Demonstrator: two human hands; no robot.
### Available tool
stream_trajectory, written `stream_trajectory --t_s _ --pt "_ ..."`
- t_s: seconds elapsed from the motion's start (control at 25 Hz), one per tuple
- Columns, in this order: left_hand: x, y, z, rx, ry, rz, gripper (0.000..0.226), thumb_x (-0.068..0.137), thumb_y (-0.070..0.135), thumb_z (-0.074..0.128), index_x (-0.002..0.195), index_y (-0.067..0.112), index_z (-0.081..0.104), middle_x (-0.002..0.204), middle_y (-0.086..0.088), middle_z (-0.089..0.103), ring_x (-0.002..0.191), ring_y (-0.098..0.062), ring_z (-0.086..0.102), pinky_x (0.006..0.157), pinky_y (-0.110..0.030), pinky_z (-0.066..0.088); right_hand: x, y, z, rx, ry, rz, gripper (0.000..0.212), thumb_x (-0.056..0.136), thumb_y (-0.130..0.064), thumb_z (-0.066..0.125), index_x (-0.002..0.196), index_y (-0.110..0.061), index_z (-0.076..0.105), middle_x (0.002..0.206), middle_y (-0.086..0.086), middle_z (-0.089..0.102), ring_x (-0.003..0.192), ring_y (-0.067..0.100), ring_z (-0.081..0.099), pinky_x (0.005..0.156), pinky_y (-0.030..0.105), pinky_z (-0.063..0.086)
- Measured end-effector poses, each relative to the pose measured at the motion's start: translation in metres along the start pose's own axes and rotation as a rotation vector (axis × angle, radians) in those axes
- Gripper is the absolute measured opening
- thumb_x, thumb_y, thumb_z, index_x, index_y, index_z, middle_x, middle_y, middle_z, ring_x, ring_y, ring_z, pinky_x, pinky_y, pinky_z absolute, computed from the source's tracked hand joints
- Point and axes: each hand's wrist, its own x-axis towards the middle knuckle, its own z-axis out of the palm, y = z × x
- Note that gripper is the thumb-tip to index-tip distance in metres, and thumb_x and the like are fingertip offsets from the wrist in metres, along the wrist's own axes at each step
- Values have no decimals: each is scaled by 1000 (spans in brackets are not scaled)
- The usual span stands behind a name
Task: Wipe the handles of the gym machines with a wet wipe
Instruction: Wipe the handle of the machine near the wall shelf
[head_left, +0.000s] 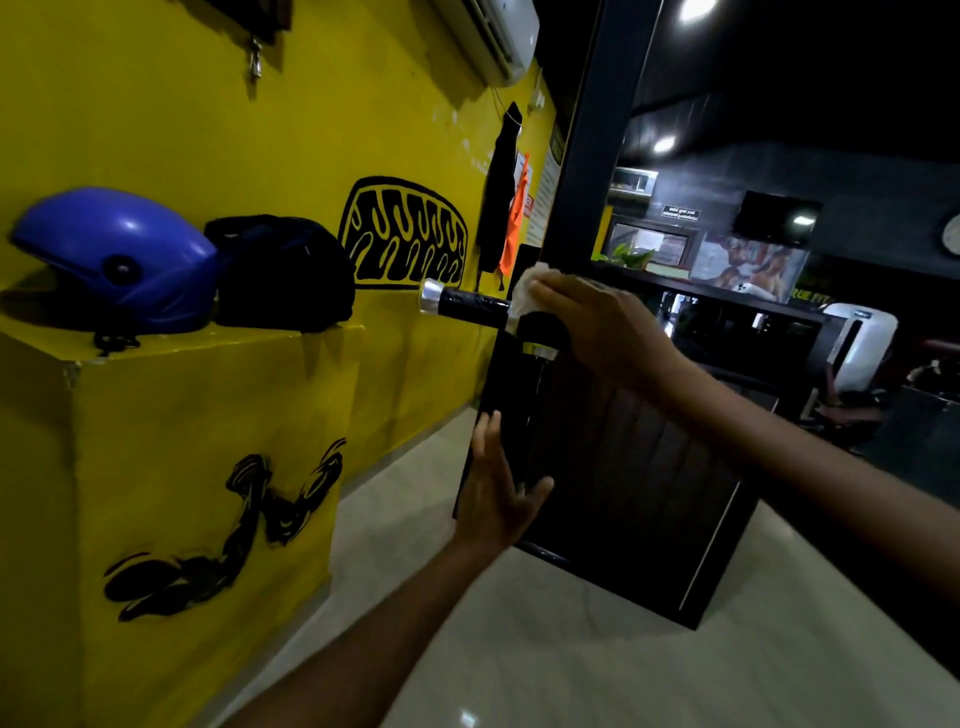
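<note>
A black handle (470, 305) with a silver end cap sticks out to the left from a dark door-like panel (623, 483). My right hand (592, 325) grips a white wet wipe (527, 288) and presses it on the inner end of the handle, where it meets the panel. My left hand (496, 486) lies flat against the panel's left edge, fingers straight, thumb spread to the right. A second silver fitting (540, 352) shows just below my right hand.
A yellow wall and ledge (208, 395) on the left carry a blue helmet (119, 260) and a black bag (283, 270). Clothes (506, 197) hang on the wall behind the handle. Pale tiled floor (597, 649) lies below. Gym equipment (857, 343) stands at the right.
</note>
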Motion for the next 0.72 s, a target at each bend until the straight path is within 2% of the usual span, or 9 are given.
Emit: stream_trajectory --t_s 0.08,0.16,0.28,0.36,0.44,0.52,0.6,0.64,0.72 --pt "-4 0 13 -23 84 29 79 83 31 56 145 17 9 143 -21 39 109 -31 62 74 -17 46 22 13 -2 -98 -12 -144 42 64 4 79 104 3 67 104 18 69 84 33 69 71 41 56" --pt "-3 -6 16 -39 98 61 78 76 13 58 142 12 16 131 -22 53 87 -24 70 66 -14 46 39 19 2 -126 -54 -287 33 68 7 70 101 5 68 101 19 69 83 36 68 72 45 55" --pt "-4 -5 14 -50 92 49 75 77 11 57 142 10 19 129 -21 55 95 -28 68 71 -20 51 62 14 10 -22 -136 -284 35 83 2 42 111 4 63 111 22 65 88 39 66 66 46 58" --pt "-5 -3 15 -35 133 50 73 76 12 56 140 11 20 129 -21 55 97 -29 67 71 -20 50 74 0 26 67 -248 -206 39 88 7 43 124 2 55 130 21 54 107 37 61 83 45 55" --pt "-5 -4 16 -34 155 58 74 75 11 58 140 9 23 129 -20 56 93 -26 68 70 -15 46 83 -16 44 136 -367 -123 41 92 3 45 133 -3 47 139 16 47 117 28 55 95 33 47" --pt "-4 -5 15 -52 148 57 74 75 11 59 141 6 26 132 -19 53 94 -24 68 72 -13 44 83 -27 61 183 -465 -52 40 95 -3 43 135 -7 45 135 14 50 110 19 57 91 26 47" --pt "-5 -7 13 -80 130 40 73 78 12 56 144 5 25 138 -18 48 98 -26 67 73 -16 46 79 -28 69 179 -498 -41 41 94 -1 45 135 -7 45 133 13 52 110 24 58 89 34 50" --pt "-5 -8 13 -81 132 47 72 79 14 55 144 7 23 139 -18 47 97 -26 67 73 -17 47 75 -24 68 174 -490 -78 40 91 1 48 131 -4 49 130 15 55 107 27 60 87 38 52" --pt "-5 -10 16 -66 142 71 70 81 19 51 143 12 20 139 -18 48 90 -23 69 68 -17 49 66 -6 66 179 -373 -236 29 82 5 56 110 3 63 110 17 65 87 26 67 81 40 55"
